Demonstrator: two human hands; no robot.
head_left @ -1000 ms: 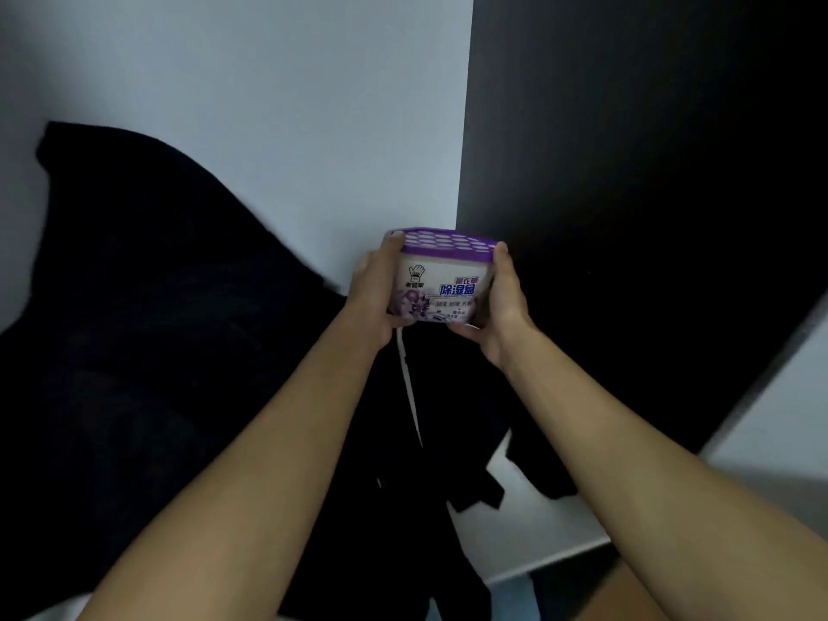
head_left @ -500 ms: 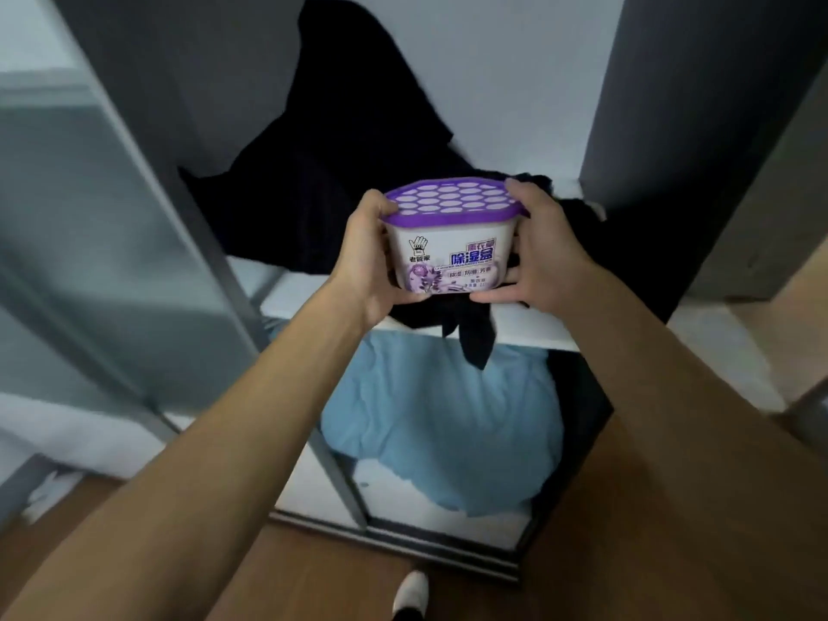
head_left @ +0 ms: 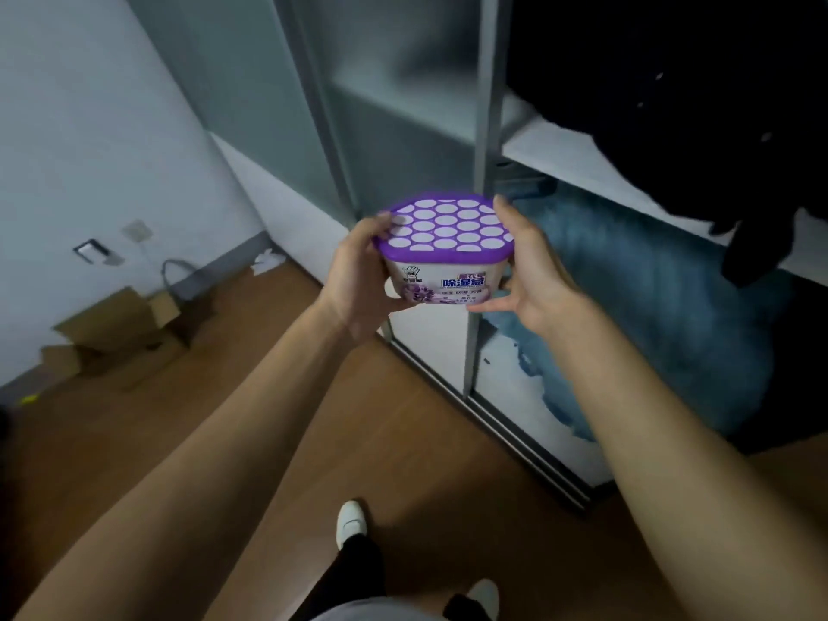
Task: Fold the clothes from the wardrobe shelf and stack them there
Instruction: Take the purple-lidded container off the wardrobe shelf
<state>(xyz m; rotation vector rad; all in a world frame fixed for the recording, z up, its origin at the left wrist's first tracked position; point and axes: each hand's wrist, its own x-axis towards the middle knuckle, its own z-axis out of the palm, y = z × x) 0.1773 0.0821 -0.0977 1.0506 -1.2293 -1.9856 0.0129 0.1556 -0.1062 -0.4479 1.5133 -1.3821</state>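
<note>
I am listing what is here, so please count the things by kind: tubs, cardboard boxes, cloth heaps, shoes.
Purple-lidded tub: 1
Cardboard box: 1
Black clothes heap: 1
Blue fabric heap: 1
White shoes: 2
Total: 6

the dark clothes (head_left: 694, 163) run off the top and right edges, and small print on the tub (head_left: 446, 230) is blurred.

White tub (head_left: 441, 284) lidded in purple with white dots, black clothes (head_left: 699, 118) heaped, blue fabric (head_left: 649, 316) below, brown floor (head_left: 403, 441).
</note>
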